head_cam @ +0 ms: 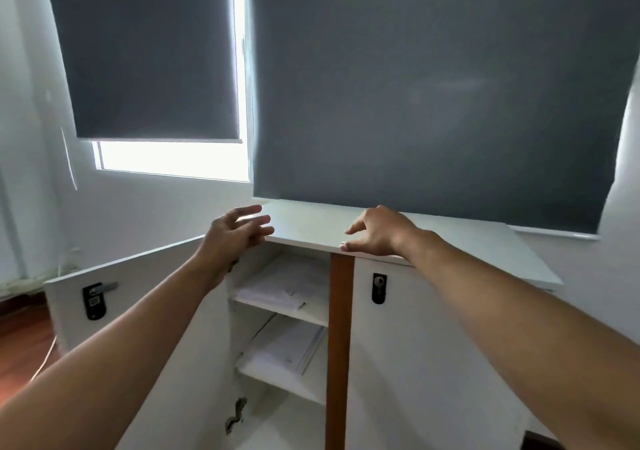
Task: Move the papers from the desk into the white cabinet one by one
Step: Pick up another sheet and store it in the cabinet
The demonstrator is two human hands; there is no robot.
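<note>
A low white cabinet stands in front of me under the window blinds. Its left door is swung wide open and its right door is closed. Inside, papers lie on the upper shelf and a second pile of papers lies on the shelf below. My left hand hovers at the top's left corner with fingers spread and relaxed, holding nothing. My right hand rests on the cabinet top at its front edge, fingers loosely bent, also holding nothing. The desk is out of view.
A brown wooden post divides the cabinet's two halves. Grey roller blinds cover the window behind, with bright light showing at the lower left. Wooden floor and a thin cable lie to the left.
</note>
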